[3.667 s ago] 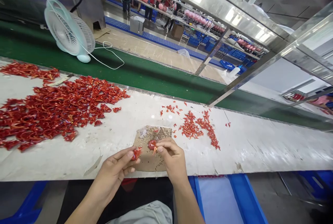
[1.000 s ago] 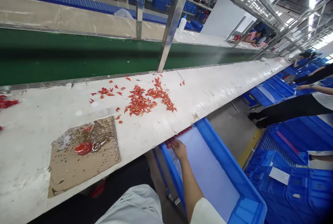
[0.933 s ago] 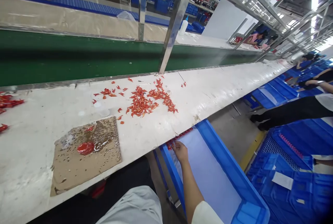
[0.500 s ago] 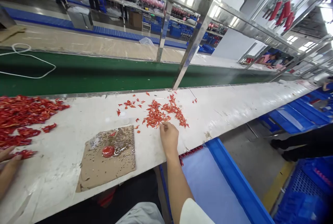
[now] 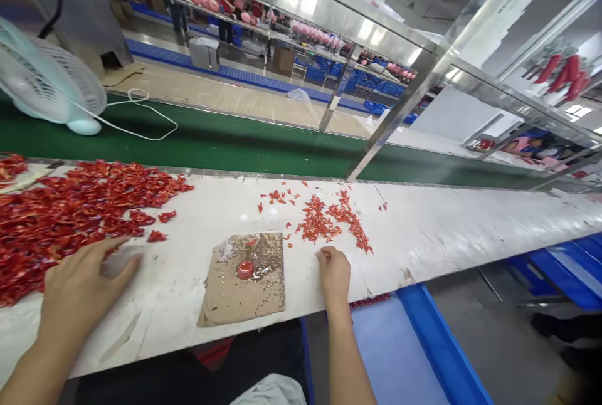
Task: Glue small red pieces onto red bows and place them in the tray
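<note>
My left hand [image 5: 87, 276] hovers at the near edge of a large heap of glossy red pieces [image 5: 89, 204], thumb and fingers apart, with nothing visible in it. My right hand [image 5: 335, 270] is closed in a pinch just short of a scatter of small red-orange pieces [image 5: 317, 220]; whatever is between its fingertips is too small to make out. Between both hands lies a brown cardboard square [image 5: 239, 301], spotted with dark, shiny residue. On it sits a small round red blob [image 5: 245, 269].
The white worktop [image 5: 423, 223] runs off to the right. A metal post [image 5: 376, 148] rises at its back edge, by a green strip [image 5: 263, 154]. At far left stands a pale fan [image 5: 51, 73]. A blue tray [image 5: 442, 342] is below the front edge.
The view has swung left, bringing the fan and more of the red heap into sight. My left hand has opened off the heap's edge, and my right hand has drawn back slightly from the small pieces.
</note>
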Demonstrator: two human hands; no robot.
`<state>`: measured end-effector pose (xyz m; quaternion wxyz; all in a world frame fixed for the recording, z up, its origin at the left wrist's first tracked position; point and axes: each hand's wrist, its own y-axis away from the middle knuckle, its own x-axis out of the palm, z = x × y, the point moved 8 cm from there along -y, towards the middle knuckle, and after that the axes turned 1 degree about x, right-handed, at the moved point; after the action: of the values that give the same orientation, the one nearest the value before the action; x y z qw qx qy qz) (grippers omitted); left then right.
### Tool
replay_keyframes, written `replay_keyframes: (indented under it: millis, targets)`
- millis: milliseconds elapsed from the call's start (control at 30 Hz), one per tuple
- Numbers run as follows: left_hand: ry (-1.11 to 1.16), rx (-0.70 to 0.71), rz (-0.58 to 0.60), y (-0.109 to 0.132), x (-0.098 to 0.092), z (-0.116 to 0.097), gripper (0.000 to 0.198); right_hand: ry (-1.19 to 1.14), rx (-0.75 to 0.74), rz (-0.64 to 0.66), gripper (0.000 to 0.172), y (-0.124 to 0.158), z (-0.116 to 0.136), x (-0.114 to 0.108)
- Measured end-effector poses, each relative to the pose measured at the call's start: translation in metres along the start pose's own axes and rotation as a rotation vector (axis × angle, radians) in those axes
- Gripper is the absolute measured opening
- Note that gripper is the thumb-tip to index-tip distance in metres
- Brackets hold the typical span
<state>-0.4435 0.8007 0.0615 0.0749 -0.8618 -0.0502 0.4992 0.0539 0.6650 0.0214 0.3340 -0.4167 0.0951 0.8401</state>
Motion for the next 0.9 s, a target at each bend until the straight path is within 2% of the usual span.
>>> replay_keyframes:
  millis: [67, 200, 300, 433, 500, 600, 733, 833, 900]
  targets:
    - [-0.099, 0.088, 0.018, -0.002, -0.002, -0.014, 0.060, 0.006, 0.008, -0.006, 0.021, 0.009, -0.003, 0.000]
    - [-0.168, 0.230, 0.073, -0.016, -0.003, -0.034, 0.050, 0.053, 0.057, -0.049, 0.026, 0.018, -0.008, -0.005]
    - [-0.147, 0.293, 0.124, -0.029, 0.001, -0.036, 0.045, 0.062, 0.067, -0.056, 0.019, 0.019, -0.006, -0.008]
    - [-0.018, 0.323, 0.234, -0.041, 0.016, -0.030, 0.037, 0.012, 0.048, -0.036, 0.014, 0.020, 0.000, -0.006]
    - [0.074, 0.268, 0.252, -0.043, 0.020, -0.025, 0.037, -0.059, 0.045, -0.008, 0.015, 0.024, 0.005, -0.001]
    - [0.243, 0.072, 0.205, -0.038, 0.016, -0.020, 0.051, -0.356, 0.095, 0.074, 0.020, 0.035, 0.021, 0.010]
    - [0.651, -0.209, 0.156, -0.005, 0.012, -0.028, 0.052, -0.731, 0.164, 0.253, 0.026, 0.055, 0.068, 0.030]
    - [0.981, -0.349, 0.154, 0.026, 0.021, -0.039, 0.054, -0.761, 0.130, 0.473, 0.025, 0.067, 0.110, 0.049]
    - [1.109, -0.428, 0.136, 0.046, 0.028, -0.040, 0.056, -0.695, 0.061, 0.553, 0.020, 0.070, 0.130, 0.058]
